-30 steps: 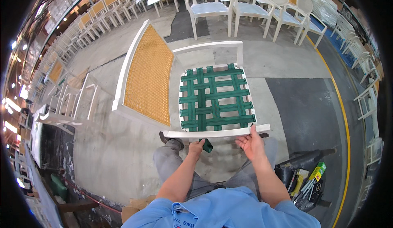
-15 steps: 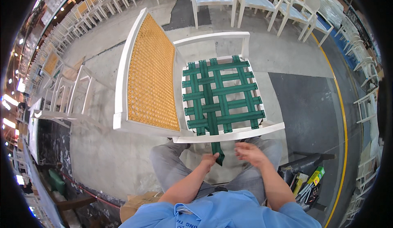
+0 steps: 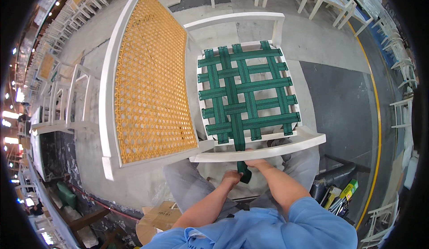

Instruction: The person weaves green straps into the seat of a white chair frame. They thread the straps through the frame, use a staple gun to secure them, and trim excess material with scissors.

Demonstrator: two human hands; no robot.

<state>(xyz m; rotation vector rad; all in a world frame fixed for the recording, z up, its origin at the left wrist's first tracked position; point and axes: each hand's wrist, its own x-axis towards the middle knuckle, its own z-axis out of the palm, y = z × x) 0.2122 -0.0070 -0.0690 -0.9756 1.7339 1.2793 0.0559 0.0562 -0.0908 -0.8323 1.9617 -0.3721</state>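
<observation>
A white wooden armchair [image 3: 286, 148] stands before me, its seat frame crossed by woven green webbing straps [image 3: 263, 86]. Its cane back panel [image 3: 154, 81] is on the left. One strap's loose tail [image 3: 243, 172] runs over the seat's near edge and hangs below the near armrest. Closed fingers of my left hand [image 3: 232, 177] grip that tail near its lower end. My right hand [image 3: 256, 162] reaches in beneath the armrest, right beside the same strap. The armrest hides most of its fingers, so their grip does not show.
By my right leg, a dark padded stool [image 3: 330, 177] holds tools and a green-yellow box [image 3: 349, 188]. A cardboard box [image 3: 156, 222] lies at lower left. Another white chair frame [image 3: 67, 97] stands farther left. Rows of white chairs [image 3: 330, 7] line the back and sides.
My right hand has moved from open air beside the strap to under the armrest. The left hand keeps hold of the tail. The chair now appears closer and larger in view.
</observation>
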